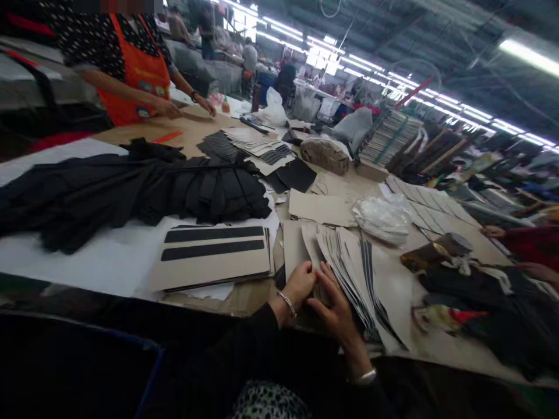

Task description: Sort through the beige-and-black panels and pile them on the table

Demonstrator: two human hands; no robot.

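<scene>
Fanned beige sheets (345, 262), some with black strips along their edges, lie at the table's front. My left hand (299, 285) is at the fan's left part, its fingers closed together on a sheet's near edge. Right beside it, my right hand (336, 302) rests against the sheets with fingers stretched and thumb apart. The fingertips of both hands nearly meet. To the left sits a neat stack of beige panels (213, 265) with two black strips across its top.
A long heap of black fabric pieces (209, 192) covers the left. Behind the fan are a beige panel stack (322, 208) and a clear plastic bag (382, 218). Rolls (430, 251) lie right. Across the table stands a person in an orange apron (140, 73).
</scene>
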